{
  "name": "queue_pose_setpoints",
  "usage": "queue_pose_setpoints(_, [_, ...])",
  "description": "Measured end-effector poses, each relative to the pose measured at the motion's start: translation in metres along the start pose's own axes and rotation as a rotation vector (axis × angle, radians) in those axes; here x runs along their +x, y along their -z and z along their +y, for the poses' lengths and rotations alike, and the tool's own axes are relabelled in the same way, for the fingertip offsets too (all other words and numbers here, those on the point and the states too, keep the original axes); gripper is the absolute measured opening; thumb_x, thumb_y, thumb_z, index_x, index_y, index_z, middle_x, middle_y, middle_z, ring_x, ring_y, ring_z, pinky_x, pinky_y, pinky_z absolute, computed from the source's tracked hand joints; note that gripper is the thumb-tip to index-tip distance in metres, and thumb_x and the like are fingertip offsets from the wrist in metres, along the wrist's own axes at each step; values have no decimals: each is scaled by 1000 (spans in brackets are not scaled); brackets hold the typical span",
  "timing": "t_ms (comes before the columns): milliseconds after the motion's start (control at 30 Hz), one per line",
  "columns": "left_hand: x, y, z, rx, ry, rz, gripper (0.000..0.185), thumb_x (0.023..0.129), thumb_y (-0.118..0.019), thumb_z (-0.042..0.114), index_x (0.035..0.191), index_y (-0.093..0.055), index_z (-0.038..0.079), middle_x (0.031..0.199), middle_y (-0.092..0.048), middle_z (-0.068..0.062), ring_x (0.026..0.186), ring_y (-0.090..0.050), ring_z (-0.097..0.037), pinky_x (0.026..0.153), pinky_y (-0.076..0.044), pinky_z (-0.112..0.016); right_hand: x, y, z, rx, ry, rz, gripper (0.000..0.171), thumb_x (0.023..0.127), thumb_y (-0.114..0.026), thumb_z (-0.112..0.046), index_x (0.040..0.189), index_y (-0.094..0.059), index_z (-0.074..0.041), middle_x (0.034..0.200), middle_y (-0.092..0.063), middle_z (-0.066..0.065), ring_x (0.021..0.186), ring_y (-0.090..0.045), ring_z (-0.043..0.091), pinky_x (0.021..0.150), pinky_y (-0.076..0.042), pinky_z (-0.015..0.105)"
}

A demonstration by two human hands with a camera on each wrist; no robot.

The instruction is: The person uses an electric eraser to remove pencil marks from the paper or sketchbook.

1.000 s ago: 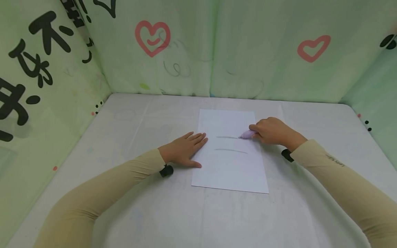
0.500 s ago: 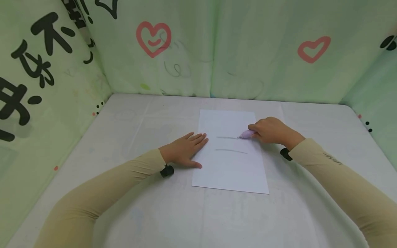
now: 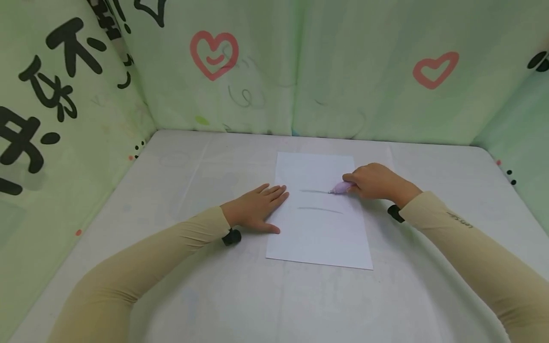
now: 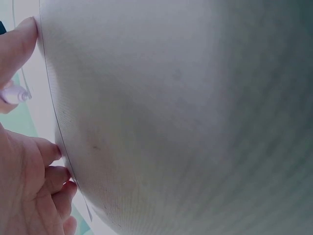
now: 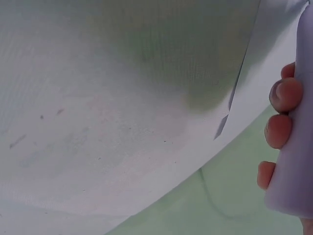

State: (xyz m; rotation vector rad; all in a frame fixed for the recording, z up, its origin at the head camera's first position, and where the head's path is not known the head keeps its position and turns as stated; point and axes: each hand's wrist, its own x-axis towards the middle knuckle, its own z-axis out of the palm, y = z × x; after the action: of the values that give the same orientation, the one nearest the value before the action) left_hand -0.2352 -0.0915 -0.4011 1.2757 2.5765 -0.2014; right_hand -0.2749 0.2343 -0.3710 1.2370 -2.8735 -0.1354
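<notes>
A white sheet of paper [image 3: 319,238] lies on the table with two faint grey lines across it. My left hand [image 3: 257,207] rests on the paper's left edge, fingers spread and straight. In the left wrist view its thumb [image 4: 19,46] and fingertips lie along that edge. With curled fingers my right hand [image 3: 379,182] grips a lilac pen-like bottle [image 3: 343,187]. The bottle's narrow tip points left, at the right end of the upper line. The right wrist view shows several fingertips wrapped around the thick lilac body [image 5: 293,166].
A white cloth covers the table [image 3: 206,295]. Green curtains [image 3: 343,71] with red hearts and black lettering stand behind it and at both sides. Dark wrist cameras sit under each sleeve cuff, the left one [image 3: 232,237] close to the paper.
My right hand and the bottle shift very slightly left at first, then stay almost still. The left hand keeps its place on the paper. The head view tilts a little.
</notes>
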Motion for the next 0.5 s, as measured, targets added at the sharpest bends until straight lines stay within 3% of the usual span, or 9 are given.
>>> queue_pose_setpoints(500, [-1, 0, 0, -16, 7, -3, 94, 88, -44, 66, 152, -8, 6, 159, -8, -11, 148, -10, -23, 121, -6, -40, 2, -2, -1, -6, 5, 16, 21, 84, -67, -14, 73, -48, -13, 55, -44, -2, 53, -41, 13, 51, -36, 30])
